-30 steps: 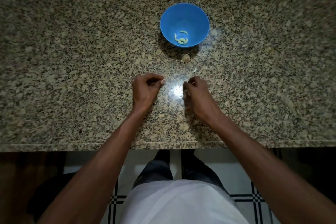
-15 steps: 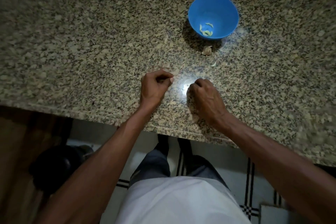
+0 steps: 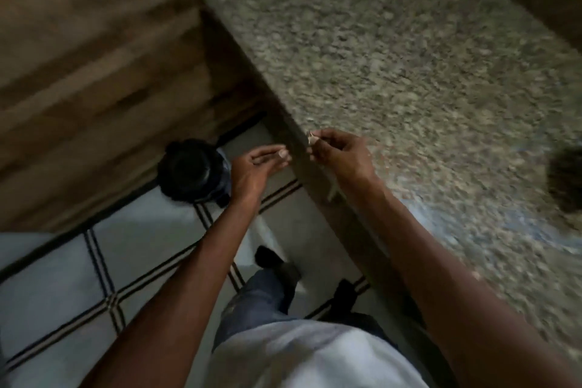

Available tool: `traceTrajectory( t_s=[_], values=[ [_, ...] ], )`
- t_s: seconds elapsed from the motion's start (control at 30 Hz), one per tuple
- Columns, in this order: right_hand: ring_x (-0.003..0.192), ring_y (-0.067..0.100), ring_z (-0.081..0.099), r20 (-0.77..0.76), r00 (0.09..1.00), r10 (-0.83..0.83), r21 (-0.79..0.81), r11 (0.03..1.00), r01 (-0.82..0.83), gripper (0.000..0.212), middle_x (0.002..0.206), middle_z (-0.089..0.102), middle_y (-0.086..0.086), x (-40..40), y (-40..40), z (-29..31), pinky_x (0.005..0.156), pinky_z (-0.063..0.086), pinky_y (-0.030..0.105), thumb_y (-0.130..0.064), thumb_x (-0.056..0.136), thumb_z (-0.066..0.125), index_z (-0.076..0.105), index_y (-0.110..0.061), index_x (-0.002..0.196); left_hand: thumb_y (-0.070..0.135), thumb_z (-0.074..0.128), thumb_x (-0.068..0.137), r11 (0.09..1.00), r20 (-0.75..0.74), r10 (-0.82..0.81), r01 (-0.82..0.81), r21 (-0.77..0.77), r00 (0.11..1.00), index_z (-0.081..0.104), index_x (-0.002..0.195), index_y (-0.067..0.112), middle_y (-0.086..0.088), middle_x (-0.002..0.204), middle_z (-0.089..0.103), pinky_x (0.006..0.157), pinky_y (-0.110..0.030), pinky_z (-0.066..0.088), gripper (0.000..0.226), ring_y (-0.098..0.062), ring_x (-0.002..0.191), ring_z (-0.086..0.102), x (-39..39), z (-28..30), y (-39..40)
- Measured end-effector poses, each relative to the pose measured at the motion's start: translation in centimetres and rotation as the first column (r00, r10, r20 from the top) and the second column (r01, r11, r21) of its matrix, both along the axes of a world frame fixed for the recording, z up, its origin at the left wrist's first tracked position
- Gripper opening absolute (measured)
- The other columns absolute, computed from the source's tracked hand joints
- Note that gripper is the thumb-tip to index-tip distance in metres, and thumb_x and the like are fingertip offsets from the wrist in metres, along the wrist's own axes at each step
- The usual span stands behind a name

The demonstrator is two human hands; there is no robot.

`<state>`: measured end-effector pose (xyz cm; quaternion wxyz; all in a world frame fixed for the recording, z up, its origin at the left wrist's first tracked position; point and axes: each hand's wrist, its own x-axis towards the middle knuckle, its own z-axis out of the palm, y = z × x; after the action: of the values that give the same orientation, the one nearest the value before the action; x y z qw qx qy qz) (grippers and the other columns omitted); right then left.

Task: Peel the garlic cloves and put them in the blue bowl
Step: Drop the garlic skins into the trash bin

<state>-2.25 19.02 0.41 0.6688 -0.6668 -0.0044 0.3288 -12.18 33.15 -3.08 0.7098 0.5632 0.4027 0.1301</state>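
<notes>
a speckled granite tabletop (image 3: 409, 79) fills the upper right, blurred. a wooden cabinet side (image 3: 94, 66) stands to its left. below lies a white tiled floor (image 3: 56, 287) with dark double lines. a black round bin (image 3: 189, 171) sits on the floor beside the cabinet.
</notes>
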Motion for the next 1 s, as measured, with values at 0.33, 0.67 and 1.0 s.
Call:
traceTrajectory(
  t_s=[0.33,0.67,1.0],
  values=[
    [0.085,0.012,0.071,-0.127,0.938,0.321,0.031,0.947,-0.320,0.013,0.088,0.076,-0.002,-6.5,21.7,-5.3,0.081,0.058,0.025,-0.005,0.098,0.067,0.075,-0.014,0.100,-0.004,0.076,0.087,0.924,-0.090,0.372,-0.378,-0.060,0.924,0.074,0.105,-0.003,-0.002,0.088,0.077,0.078,-0.022,0.061,0.018,-0.009,0.078,0.076,-11.1,-3.6,17.2],
    [0.101,0.028,0.071,-0.148,0.883,0.445,-0.089,0.884,-0.460,0.016,0.111,0.075,0.018,-10.8,33.8,-8.8,0.094,0.060,0.039,-0.004,0.099,0.065,0.074,-0.002,0.112,-0.004,0.077,0.086,0.795,-0.193,0.586,-0.605,-0.051,0.787,0.075,0.111,-0.001,-0.006,0.099,0.076,0.074,-0.017,0.059,0.026,-0.009,0.085,0.076,-18.1,-6.5,25.6],
    [0.103,0.027,0.073,-0.186,0.836,0.516,-0.206,0.811,-0.547,0.014,0.107,0.075,0.014,-12.4,43.2,-16.7,0.102,0.057,0.051,-0.011,0.093,0.073,0.074,-0.006,0.106,0.007,0.083,0.083,0.734,-0.331,0.595,-0.663,-0.148,0.732,0.078,0.091,0.017,-0.010,0.101,0.079,0.097,-0.039,0.058,0.014,-0.026,0.101,0.075,-18.2,-14.7,33.1]
  ],
)
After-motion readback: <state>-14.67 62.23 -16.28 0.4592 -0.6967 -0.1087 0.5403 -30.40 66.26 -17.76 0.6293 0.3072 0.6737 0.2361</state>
